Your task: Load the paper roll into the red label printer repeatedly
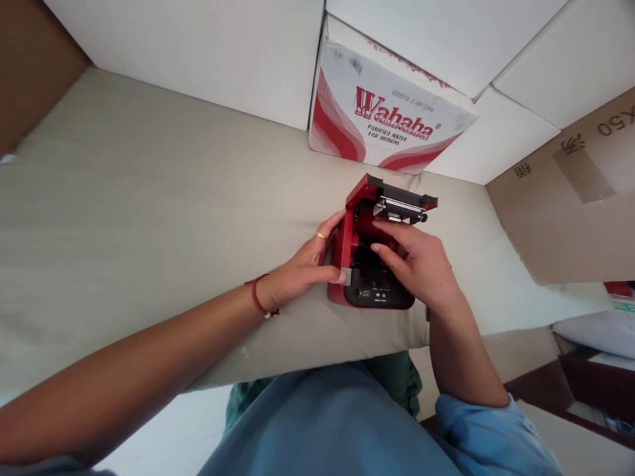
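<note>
A small red and black printer (370,291) sits on the beige table (149,218) near its front edge, lid (391,195) raised. My left hand (302,268) grips the printer's left side, thumb on the front corner. My right hand (419,261) rests on the right side, fingers curled and reaching into the open compartment. What the fingertips touch inside is hidden.
A white and red Wahaha water carton (387,112) stands just behind the printer. White boxes (198,46) line the back. A brown cardboard box (570,198) stands at the right. Further items lie low at the far right (595,330).
</note>
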The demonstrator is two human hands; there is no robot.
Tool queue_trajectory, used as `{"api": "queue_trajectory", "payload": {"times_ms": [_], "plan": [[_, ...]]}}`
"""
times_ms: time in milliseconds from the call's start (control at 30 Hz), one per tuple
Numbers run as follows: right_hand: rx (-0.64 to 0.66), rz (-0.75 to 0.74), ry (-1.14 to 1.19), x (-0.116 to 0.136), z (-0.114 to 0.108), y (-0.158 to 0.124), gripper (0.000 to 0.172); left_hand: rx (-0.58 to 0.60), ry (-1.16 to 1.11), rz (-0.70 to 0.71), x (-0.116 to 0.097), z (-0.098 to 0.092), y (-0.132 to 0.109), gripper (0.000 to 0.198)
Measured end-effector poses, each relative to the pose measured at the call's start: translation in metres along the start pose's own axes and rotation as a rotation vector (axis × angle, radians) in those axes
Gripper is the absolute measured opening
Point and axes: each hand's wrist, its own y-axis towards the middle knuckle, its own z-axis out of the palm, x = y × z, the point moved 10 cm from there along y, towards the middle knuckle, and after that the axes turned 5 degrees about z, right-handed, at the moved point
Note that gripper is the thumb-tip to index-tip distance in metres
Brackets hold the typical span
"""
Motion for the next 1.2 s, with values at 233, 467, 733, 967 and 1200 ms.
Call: {"api": "queue_trajectory", "payload": {"times_ms": [233,467,733,967,1200], "plan": [[-0.006,-0.326,0.021,0.048,-0.02,-0.083,0.029,0.024,0.081,0.04,-0.008,0.001,-0.003,0.118],[-0.043,-0.279,-0.033,0.036,0.01,-0.126,0.048,-0.075,0.707,0.411,-0.051,0.005,-0.024,0.087],[-0.034,-0.303,0.136,0.032,-0.004,-0.124,0.048,0.072,1.387,0.94,-0.085,0.094,-0.07,0.037],[-0.51,0.163,0.565,-0.07,-0.048,-0.056,0.044,0.093,1.484,0.889,-0.083,0.098,-0.067,0.034],[-0.381,0.156,0.652,-0.072,-0.024,0.012,0.067,0.068,1.415,0.918,-0.08,0.096,-0.071,0.047]]}}
